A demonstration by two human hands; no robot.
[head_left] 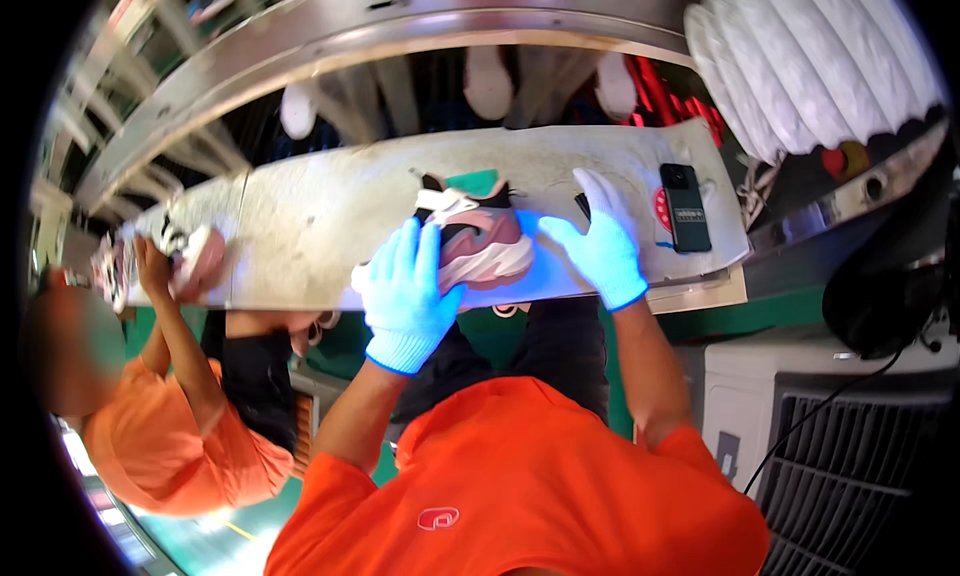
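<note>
A sneaker in pink, mauve, black and white, with a chunky white and pink sole and a green lining, rests on the bench in front of me. My left hand, in a pale glove lit blue, lies along the shoe's left side, its fingers stretched out and touching or nearly touching it. To the right of the shoe, my right hand, gloved alike, is held with thumb and fingers apart, off the shoe. Beside its fingers shows a small dark object; whether the hand touches it, I cannot tell.
On the worn, pale bench, a black phone lies at the right near a red round sticker. At left a co-worker's hand is at more shoes. A ribbed white duct stands far right; a metal rail runs behind.
</note>
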